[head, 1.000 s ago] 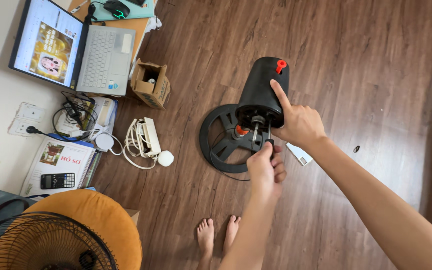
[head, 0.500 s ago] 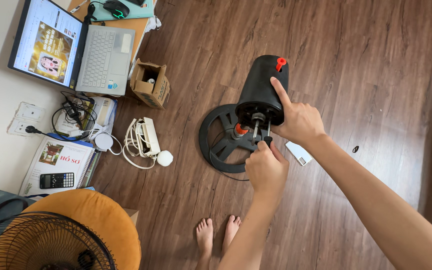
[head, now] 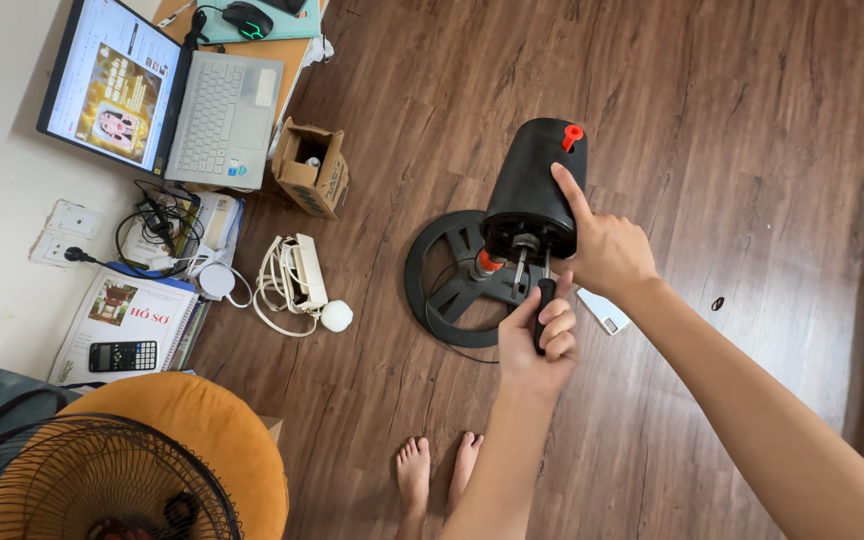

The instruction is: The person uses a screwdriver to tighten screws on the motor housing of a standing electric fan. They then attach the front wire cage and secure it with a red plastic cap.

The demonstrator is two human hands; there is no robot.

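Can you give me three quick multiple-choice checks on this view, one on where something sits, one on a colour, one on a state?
1. Where does the small cardboard box lie?
A. on the floor between the laptop and the fan base
B. on the orange cushion
C. under the right forearm

2. What colour is the knob on top of the black motor housing?
A. white
B. red
C. green

3. How is the laptop?
A. shut
B. open, screen dark
C. open, screen lit

Answers:
1. A: the box stands on the wood floor, left of the round black base and right of the laptop.
2. B: the knob is red against the black housing that the right hand steadies.
3. C: the lid is up and the screen shows a bright picture, while the left hand grips a black-handled screwdriver.
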